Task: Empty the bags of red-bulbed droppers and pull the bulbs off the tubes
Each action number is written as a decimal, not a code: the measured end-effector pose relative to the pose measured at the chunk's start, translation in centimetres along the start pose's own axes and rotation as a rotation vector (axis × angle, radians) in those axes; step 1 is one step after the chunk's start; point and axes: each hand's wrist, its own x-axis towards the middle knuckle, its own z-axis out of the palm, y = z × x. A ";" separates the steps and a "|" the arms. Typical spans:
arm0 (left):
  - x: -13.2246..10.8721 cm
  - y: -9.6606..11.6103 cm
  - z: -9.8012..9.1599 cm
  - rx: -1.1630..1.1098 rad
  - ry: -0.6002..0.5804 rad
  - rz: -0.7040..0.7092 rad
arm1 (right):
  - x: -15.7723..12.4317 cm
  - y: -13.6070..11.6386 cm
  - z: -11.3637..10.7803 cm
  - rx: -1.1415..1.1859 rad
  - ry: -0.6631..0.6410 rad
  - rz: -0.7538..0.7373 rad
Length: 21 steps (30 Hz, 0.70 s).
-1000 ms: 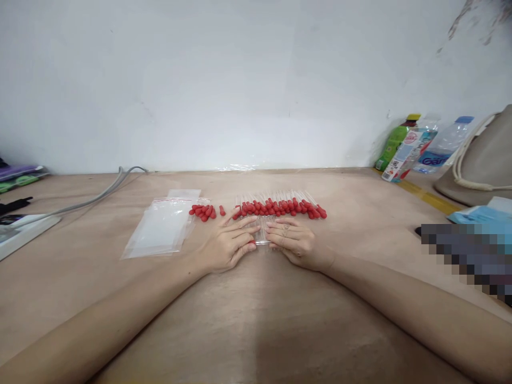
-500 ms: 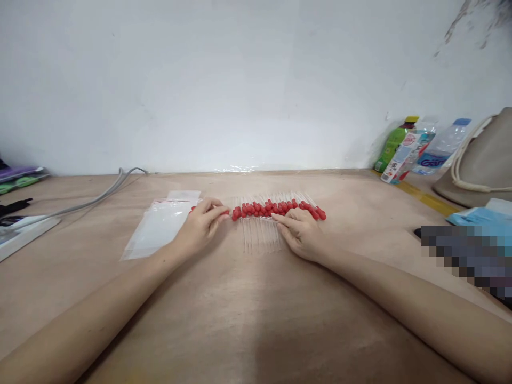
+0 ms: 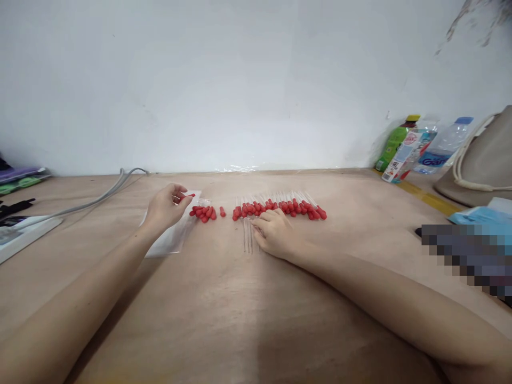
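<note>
My left hand [image 3: 168,207] is raised over the clear zip bag [image 3: 170,241], its fingers pinching a small red rubber bulb [image 3: 192,195]; whether a glass tube is attached is hidden. Just right of the bag lies a loose pile of red bulbs [image 3: 205,213], with a single red bulb [image 3: 223,212] apart from it. A row of droppers [image 3: 300,207], clear thin tubes with red bulbs, stretches across the table. My right hand [image 3: 276,234] rests at the row's near side, fingers curled together on a dropper's thin tube [image 3: 248,237]; its fingertips are partly hidden.
Grey cables [image 3: 104,194] and a white-edged flat item [image 3: 28,237] are at the left. On the right stand drink bottles [image 3: 400,146], a beige bag [image 3: 480,160], a blue packet [image 3: 480,218] and a blurred dark object [image 3: 460,256]. A white wall [image 3: 256,85] closes the back.
My left hand has moved left and up from beside the row to over the bag, uncovering the pile and the single bulb. My right hand has shifted left along the tubes.
</note>
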 end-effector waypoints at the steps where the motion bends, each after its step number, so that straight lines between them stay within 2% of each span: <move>1: 0.0 -0.2 0.2 -0.005 0.008 -0.007 | -0.1 -0.2 0.0 0.014 -0.004 0.005; 7: -0.4 -0.5 1.6 -0.083 -0.028 -0.020 | -0.7 -0.7 0.1 0.078 0.014 -0.009; 11: -0.6 -0.4 1.9 -0.045 -0.065 -0.040 | -0.8 -0.7 0.1 0.093 0.000 -0.019; 17: -0.7 -0.2 1.4 0.126 -0.029 -0.010 | -1.4 -0.1 -0.3 0.133 0.091 -0.026; 21: -1.2 0.7 1.0 0.169 0.084 0.138 | -3.0 1.1 -0.8 0.143 0.174 -0.050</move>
